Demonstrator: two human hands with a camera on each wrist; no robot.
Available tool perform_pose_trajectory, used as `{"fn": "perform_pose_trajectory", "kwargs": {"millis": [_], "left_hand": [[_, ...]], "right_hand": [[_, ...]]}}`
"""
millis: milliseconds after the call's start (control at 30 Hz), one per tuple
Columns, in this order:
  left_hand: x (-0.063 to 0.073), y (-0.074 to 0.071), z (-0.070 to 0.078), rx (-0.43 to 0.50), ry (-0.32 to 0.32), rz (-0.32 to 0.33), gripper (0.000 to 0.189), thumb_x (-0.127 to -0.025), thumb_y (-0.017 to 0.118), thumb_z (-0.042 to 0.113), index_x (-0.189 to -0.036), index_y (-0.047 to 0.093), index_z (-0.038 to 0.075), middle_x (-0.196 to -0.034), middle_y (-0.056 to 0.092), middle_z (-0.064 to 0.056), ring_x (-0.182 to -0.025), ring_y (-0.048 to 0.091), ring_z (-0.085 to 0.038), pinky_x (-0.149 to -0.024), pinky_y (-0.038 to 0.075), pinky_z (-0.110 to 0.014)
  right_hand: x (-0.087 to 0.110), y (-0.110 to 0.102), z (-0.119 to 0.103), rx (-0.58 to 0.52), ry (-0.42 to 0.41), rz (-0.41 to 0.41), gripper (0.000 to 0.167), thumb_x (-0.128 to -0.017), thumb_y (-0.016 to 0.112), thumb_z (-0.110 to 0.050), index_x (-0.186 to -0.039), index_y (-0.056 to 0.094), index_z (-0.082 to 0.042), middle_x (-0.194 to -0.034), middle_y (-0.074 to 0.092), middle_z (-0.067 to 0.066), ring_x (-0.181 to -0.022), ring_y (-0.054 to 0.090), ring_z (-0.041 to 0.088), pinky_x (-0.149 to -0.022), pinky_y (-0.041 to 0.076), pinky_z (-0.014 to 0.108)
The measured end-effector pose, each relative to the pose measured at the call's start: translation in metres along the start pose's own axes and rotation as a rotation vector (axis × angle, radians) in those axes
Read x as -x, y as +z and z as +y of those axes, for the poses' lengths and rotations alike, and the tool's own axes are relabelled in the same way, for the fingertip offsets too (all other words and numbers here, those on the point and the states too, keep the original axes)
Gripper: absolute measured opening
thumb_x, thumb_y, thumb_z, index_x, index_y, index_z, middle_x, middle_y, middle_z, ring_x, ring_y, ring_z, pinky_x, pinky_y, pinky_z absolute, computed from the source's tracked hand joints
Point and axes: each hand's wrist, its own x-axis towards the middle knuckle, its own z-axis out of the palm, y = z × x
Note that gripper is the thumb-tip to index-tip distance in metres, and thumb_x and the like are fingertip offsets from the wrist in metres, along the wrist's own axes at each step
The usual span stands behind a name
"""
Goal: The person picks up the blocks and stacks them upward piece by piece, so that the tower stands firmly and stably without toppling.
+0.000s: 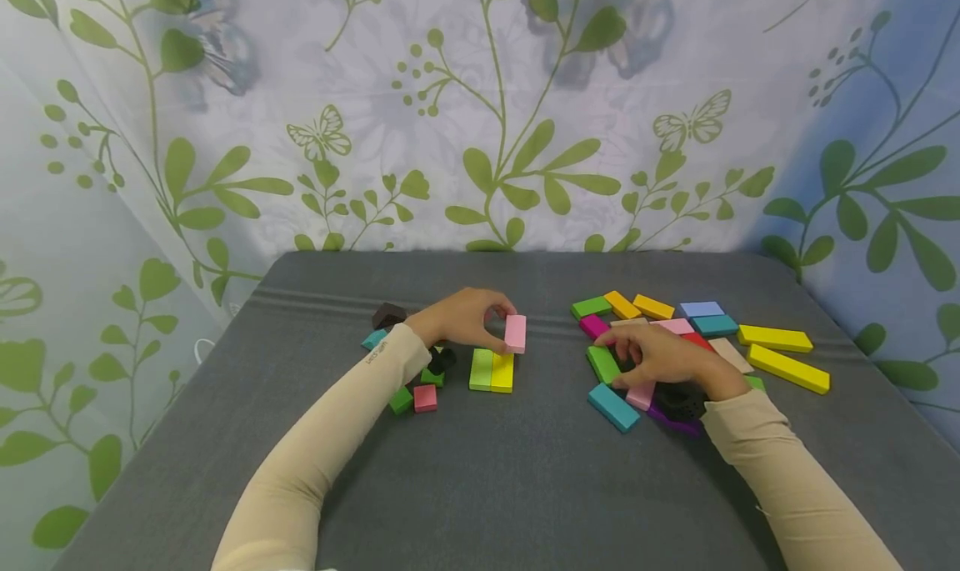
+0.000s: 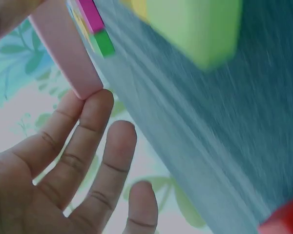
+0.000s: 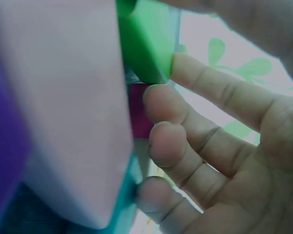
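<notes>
In the head view my left hand [image 1: 465,317] pinches a pink block [image 1: 515,334] by its two ends, between thumb and fingertips. That block is just above a lime block [image 1: 481,371] and a yellow block [image 1: 502,374], which lie side by side. The left wrist view shows fingertips at one end of the pink block [image 2: 68,53], the other fingers spread apart. On the right, my right hand [image 1: 663,356] grips a green block [image 1: 604,367] lengthwise between thumb and index finger, among many coloured blocks. A magenta block [image 1: 594,328] lies beyond it; a teal block [image 1: 613,408] is nearer me.
Two long yellow blocks [image 1: 787,369] lie at the right edge of the right-hand pile. Beside my left forearm sit a red block [image 1: 425,398], several green ones and a dark brown piece [image 1: 388,315]. A patterned curtain [image 1: 450,96] hangs behind the grey table [image 1: 495,488].
</notes>
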Motion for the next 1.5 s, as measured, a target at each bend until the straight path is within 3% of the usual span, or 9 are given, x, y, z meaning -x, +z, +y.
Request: {"fn": "perform_pose_trajectory", "kwargs": {"millis": [200, 367, 500, 767, 933, 1167, 1500], "left_hand": [[0.006, 0.014, 0.021, -0.092, 0.039, -0.004, 0.059, -0.089, 0.088, 0.040, -0.138, 0.070, 0.012, -0.129, 0.073, -0.004, -0.103, 0.062, -0.019, -0.095, 0.052, -0.039], [0.010, 0.027, 0.035, -0.171, 0.045, -0.036, 0.055, -0.088, 0.089, 0.043, -0.134, 0.073, 0.017, -0.125, 0.074, 0.002, -0.115, 0.065, -0.019, -0.107, 0.047, -0.049], [0.009, 0.034, 0.042, -0.262, 0.050, -0.044, 0.053, -0.088, 0.087, 0.046, -0.132, 0.073, 0.020, -0.127, 0.073, 0.002, -0.118, 0.063, -0.023, -0.107, 0.046, -0.050], [0.011, 0.038, 0.047, -0.377, -0.018, -0.065, 0.057, -0.087, 0.089, 0.049, -0.133, 0.073, 0.020, -0.128, 0.068, -0.002, -0.117, 0.059, -0.025, -0.107, 0.047, -0.048], [0.010, 0.039, 0.044, -0.383, -0.036, -0.069, 0.059, -0.087, 0.089, 0.049, -0.135, 0.073, 0.018, -0.128, 0.070, -0.002, -0.116, 0.060, -0.025, -0.105, 0.048, -0.046], [0.009, 0.038, 0.040, -0.325, -0.032, -0.048, 0.055, -0.088, 0.088, 0.044, -0.131, 0.075, 0.013, -0.125, 0.073, -0.003, -0.110, 0.060, -0.024, -0.103, 0.049, -0.045], [0.010, 0.037, 0.036, -0.262, -0.004, -0.043, 0.056, -0.088, 0.090, 0.039, -0.132, 0.074, 0.009, -0.128, 0.074, -0.005, -0.113, 0.061, -0.026, -0.100, 0.051, -0.042]], "right_hand": [[-0.003, 0.001, -0.018, 0.083, 0.096, 0.041, 0.054, -0.088, 0.090, -0.023, -0.129, 0.069, 0.004, -0.098, 0.063, 0.002, -0.084, 0.054, 0.017, -0.073, 0.051, 0.030], [-0.012, 0.011, -0.035, 0.181, 0.052, 0.063, 0.054, -0.085, 0.093, -0.029, -0.124, 0.073, 0.003, -0.091, 0.063, -0.003, -0.080, 0.055, 0.013, -0.074, 0.048, 0.033], [-0.021, 0.026, -0.049, 0.261, 0.056, 0.071, 0.056, -0.082, 0.095, -0.034, -0.121, 0.075, -0.001, -0.088, 0.063, -0.006, -0.079, 0.055, 0.009, -0.075, 0.050, 0.032], [-0.032, 0.049, -0.058, 0.222, 0.128, 0.057, 0.063, -0.084, 0.095, -0.038, -0.128, 0.072, 0.001, -0.091, 0.063, -0.002, -0.082, 0.055, 0.012, -0.073, 0.052, 0.031], [-0.032, 0.047, -0.056, 0.113, 0.151, 0.028, 0.071, -0.082, 0.095, -0.028, -0.136, 0.064, 0.006, -0.102, 0.070, 0.004, -0.089, 0.062, 0.018, -0.081, 0.057, 0.037], [-0.037, 0.047, -0.057, 0.073, 0.147, 0.049, 0.059, -0.083, 0.094, -0.022, -0.127, 0.070, 0.008, -0.107, 0.075, 0.010, -0.096, 0.068, 0.025, -0.090, 0.061, 0.048], [-0.046, 0.051, -0.053, 0.039, 0.146, 0.061, 0.059, -0.086, 0.091, -0.024, -0.131, 0.069, 0.006, -0.108, 0.073, 0.010, -0.096, 0.064, 0.024, -0.086, 0.057, 0.042]]}}
